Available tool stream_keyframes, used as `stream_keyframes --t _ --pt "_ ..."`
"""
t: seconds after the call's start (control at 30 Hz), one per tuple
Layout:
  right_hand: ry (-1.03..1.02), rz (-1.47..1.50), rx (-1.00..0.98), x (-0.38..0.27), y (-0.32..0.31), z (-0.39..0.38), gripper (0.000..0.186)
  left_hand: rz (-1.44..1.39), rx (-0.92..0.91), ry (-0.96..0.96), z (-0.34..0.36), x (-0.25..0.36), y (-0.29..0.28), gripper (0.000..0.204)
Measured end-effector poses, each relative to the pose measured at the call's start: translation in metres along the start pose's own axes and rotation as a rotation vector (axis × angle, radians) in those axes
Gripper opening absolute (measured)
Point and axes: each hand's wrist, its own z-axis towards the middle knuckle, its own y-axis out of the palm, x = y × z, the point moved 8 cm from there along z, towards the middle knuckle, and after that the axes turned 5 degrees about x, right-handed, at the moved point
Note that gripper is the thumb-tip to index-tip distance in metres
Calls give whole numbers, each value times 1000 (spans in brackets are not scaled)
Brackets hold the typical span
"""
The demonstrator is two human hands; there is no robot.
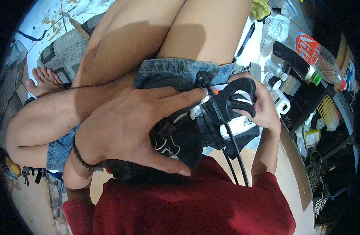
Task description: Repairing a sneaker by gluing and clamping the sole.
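Observation:
A black and white device [242, 124] with a curved black bracket [219, 111] and a white side panel rests over my lap; I cannot make out its kind. My right hand [267, 109] grips its right end, fingers curled behind the bracket. My left hand [121, 125] reaches across from the left, fingers stretched and thumb spread wide. Its index fingertip touches a small white part beside an orange spot on the bracket. Below the left palm shows a black binder clip [167, 145] against a dark rounded piece. Two thin black cords [237, 152] hang from the device.
At the right lie a clear plastic bottle with a red label [310, 49], a green-capped bottle [314, 76], a white jug handle [281, 102] and a yellow slotted piece [329, 110]. A black pen [247, 38] lies by my thigh. A patterned grey mat [66, 51] is under my foot.

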Motion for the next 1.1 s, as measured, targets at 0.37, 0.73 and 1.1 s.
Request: stream_keyframes --t 0.37,0.73,1.1 --pt "-280 111 152 -73 3 7 65 -29 215 61 -10 1 7 82" --pt "-196 11 287 -76 22 2 26 -21 296 76 -12 -1 12 65" --pt "-111 300 550 -59 8 -27 20 56 266 87 -12 4 20 61"
